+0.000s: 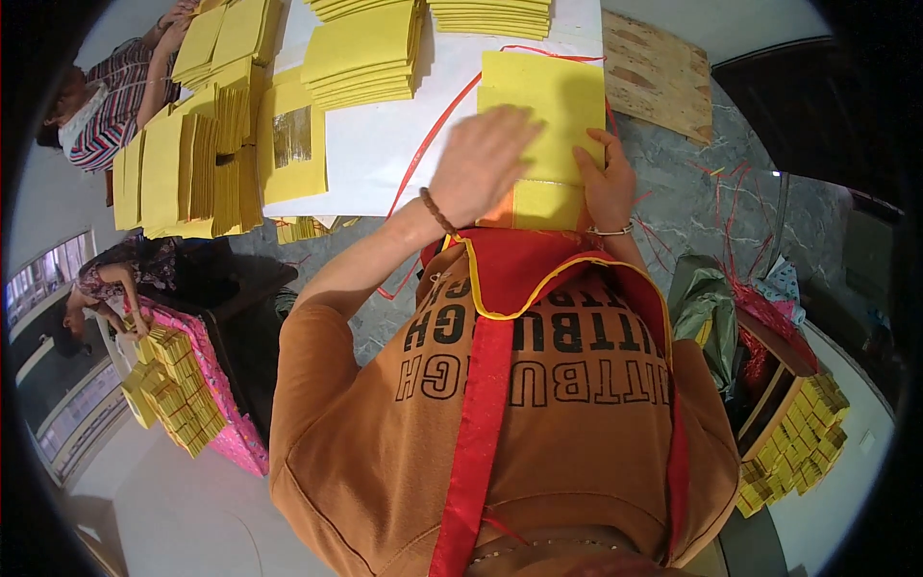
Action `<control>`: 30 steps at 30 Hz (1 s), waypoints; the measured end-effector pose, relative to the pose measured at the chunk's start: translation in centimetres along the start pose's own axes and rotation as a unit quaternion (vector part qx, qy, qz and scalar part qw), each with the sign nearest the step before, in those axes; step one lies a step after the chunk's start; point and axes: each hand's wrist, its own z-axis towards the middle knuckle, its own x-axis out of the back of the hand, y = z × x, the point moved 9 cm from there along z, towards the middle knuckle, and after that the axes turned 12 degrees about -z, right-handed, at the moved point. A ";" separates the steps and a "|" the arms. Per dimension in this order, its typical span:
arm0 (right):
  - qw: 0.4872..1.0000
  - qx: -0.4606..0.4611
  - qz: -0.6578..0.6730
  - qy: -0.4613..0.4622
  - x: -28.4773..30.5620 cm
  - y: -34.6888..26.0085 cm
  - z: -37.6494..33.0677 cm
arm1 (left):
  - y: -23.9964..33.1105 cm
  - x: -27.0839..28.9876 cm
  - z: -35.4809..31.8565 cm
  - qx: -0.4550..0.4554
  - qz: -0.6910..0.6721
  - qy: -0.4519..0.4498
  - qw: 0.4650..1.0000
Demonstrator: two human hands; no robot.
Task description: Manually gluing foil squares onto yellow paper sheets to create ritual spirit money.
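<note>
A stack of yellow paper sheets (543,87) lies at the white table's (370,163) near right edge, in front of my body. My left hand (488,159), a little blurred, is over its left side with the fingers stretched out flat. At the right edge my right hand (608,181) grips the stack, thumb on top and fingers along the side. An orange patch (497,207) shows at the near end, beneath my left wrist. A red plastic string (437,130) runs across the table left of the stack and behind it.
Piles of yellow paper (361,58) cover the table's far and left parts. Another person (120,106) works at the far left; one more (120,279) handles bundles on a pink-covered table (216,385). A wooden board (659,72) and stacked yellow bundles (793,447) are at right.
</note>
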 end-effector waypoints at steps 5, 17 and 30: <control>0.998 -0.027 -0.031 -0.042 0.2 -1.0 -0.2 | 2.0 -4.9 -2.0 -0.019 -0.011 -0.170 0.985; 0.996 0.073 0.038 -0.021 -0.7 0.2 -2.3 | 1.6 -5.8 -2.4 -0.024 -0.003 -0.184 0.983; 0.926 -0.074 0.357 -0.100 -2.5 4.3 -2.5 | 4.0 -6.0 -0.1 -0.113 0.156 -0.210 0.959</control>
